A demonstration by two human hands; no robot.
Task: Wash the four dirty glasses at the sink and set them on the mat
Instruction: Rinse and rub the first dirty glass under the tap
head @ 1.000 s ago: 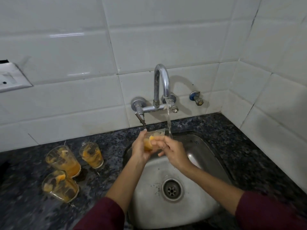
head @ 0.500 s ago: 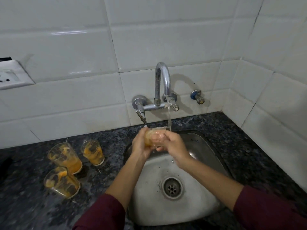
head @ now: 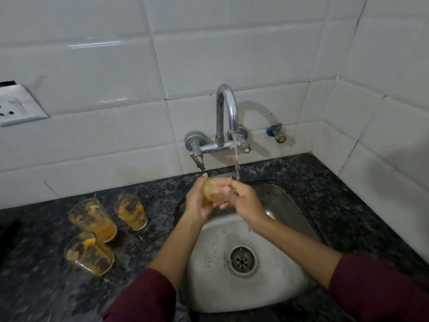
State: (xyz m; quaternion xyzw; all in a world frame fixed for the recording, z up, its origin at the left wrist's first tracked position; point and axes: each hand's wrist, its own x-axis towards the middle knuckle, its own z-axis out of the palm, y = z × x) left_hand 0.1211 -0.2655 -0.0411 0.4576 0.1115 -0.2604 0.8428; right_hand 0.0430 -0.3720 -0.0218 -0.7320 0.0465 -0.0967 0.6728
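Over the steel sink [head: 274, 291] both hands hold one glass [head: 214, 187] smeared with orange residue, right at the running water from the tap [head: 226, 110]. My left hand [head: 197, 201] cups the glass from the left. My right hand [head: 241, 201] grips it from the right, fingers over its side. Three more dirty glasses with orange dregs stand on the dark counter to the left: a tall glass [head: 92, 219], a small glass [head: 132, 211] and a near glass [head: 89, 254]. No mat is in view.
The dark speckled granite counter [head: 329, 198] wraps round the sink. White tiled walls meet in a corner at the right. A wall socket [head: 16, 105] is at the far left, a small valve [head: 277, 133] right of the tap. The drain [head: 242, 260] lies below my forearms.
Both hands have shifted slightly on the glass under the stream; the right hand's fingers now lie further over its side. The three glasses on the counter have not moved.
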